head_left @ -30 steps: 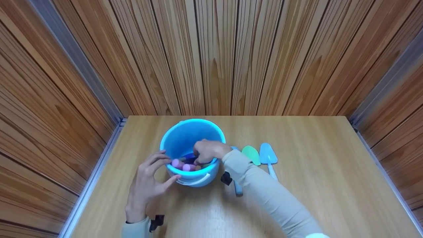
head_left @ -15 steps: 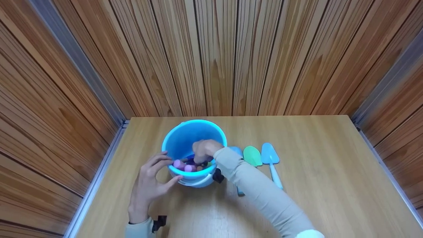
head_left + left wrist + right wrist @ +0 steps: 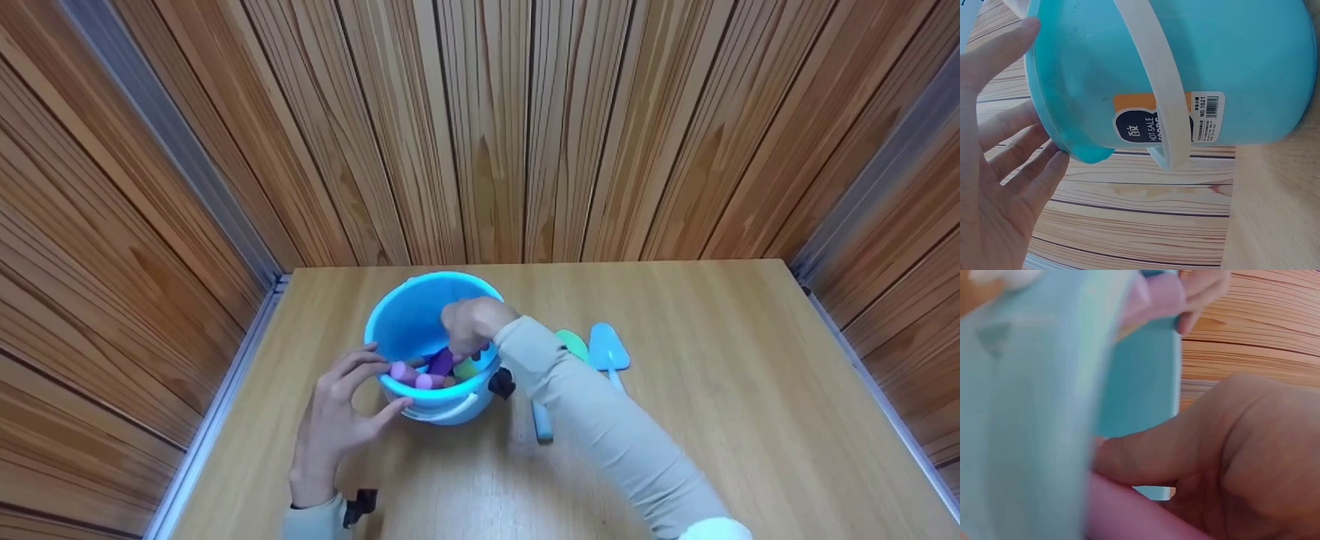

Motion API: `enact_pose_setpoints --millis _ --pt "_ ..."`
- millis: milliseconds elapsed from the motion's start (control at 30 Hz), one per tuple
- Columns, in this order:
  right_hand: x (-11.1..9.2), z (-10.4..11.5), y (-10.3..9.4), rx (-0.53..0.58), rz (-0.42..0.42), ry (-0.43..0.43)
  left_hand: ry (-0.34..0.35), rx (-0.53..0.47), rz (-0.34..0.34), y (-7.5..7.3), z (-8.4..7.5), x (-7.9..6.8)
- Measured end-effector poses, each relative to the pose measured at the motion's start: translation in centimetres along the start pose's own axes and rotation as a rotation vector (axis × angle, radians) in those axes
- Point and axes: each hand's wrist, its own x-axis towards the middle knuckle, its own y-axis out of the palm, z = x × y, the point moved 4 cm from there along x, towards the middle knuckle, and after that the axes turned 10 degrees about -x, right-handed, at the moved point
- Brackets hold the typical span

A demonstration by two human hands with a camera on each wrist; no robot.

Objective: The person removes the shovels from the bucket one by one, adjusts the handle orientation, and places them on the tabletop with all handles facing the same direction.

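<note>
In the head view a light-blue bucket (image 3: 442,409) stands left of the table's middle. My left hand (image 3: 337,420) holds its near-left rim, thumb in front and fingers along the left side; the left wrist view shows the thumb (image 3: 1008,48) against that rim. Reaching in over the right rim, my right hand (image 3: 472,322) grips a pink rod-like handle (image 3: 1134,512), seen close up in the right wrist view; its other end is hidden. Pink-purple handle ends (image 3: 430,381), a purple piece (image 3: 441,362) and a yellow-green piece (image 3: 466,369) lie inside the bucket.
Right of the bucket lie a blue toy shovel (image 3: 607,349), a green piece (image 3: 573,343) partly under the right sleeve, and a blue handle (image 3: 541,424). A white bail (image 3: 1165,84) hangs on the bucket's outside. Wood-panelled walls (image 3: 480,135) enclose the table.
My right hand has risen slightly and shifted right inside the bucket, uncovering the purple and yellow-green pieces. My left hand stays at the rim.
</note>
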Motion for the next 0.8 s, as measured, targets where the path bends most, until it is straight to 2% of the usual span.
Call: enact_pose_setpoints --millis 367,567,800 --pt "-3.8 -1.2 -2.5 -0.006 -0.021 0.044 0.012 0.013 -0.019 -0.1 -0.1 -0.1" --pt "-5.3 -2.0 -3.2 0.014 -0.003 0.032 -0.006 0.016 -0.019 -0.3 -0.2 -0.1" --pt "-7.0 -4.3 -3.5 -0.032 -0.067 -0.025 -0.008 0.015 -0.014 -0.1 0.0 -0.1"
